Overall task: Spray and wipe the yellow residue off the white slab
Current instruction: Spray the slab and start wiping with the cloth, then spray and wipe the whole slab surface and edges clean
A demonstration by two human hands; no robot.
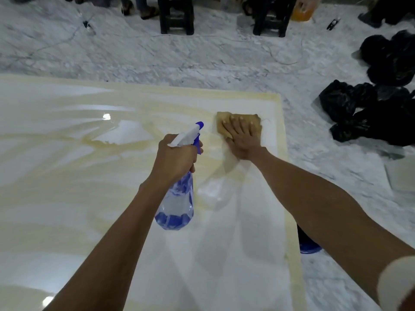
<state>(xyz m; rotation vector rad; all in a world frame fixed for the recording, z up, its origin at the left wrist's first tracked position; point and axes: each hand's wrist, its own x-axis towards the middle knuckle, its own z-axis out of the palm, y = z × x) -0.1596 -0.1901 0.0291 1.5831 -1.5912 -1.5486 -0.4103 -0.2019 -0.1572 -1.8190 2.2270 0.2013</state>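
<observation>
Your left hand (174,158) has its grip wrapped round the neck of the spray bottle (177,198), one finger at the blue trigger, nozzle aimed forward over the white slab (224,254). Your right hand (243,136) lies flat, fingers straight, pressing the tan cloth (251,120) onto the slab near its far right corner.

Slab: large, glossy, wet in patches, lying low over a marbled floor (202,57). Yellow residue (112,143) streaks most of the left and far part and rims the right edge; the strip nearest you on the right looks mostly white.

Handling, as judged:
- Bottle: clear thin plastic, about part full of liquid, so light. Hold at the neck as you do now; the body would likely flex and be slick if wet.
- Cloth: soft, limp, probably damp. It will bunch under a fingertip push, so a flat palm with spread fingers suits it.
- Slab: stiff, smooth, likely slippery where wet. Don't lean weight on the cloth hand; it could skate.
- Residue: smears into streaks rather than lifting clean, so expect repeated passes.

Writing: none readable. The bottle carries blue printed patterning, but no label or brand can be made out.

Nearby: black bags (370,108) on the floor to the right.
</observation>
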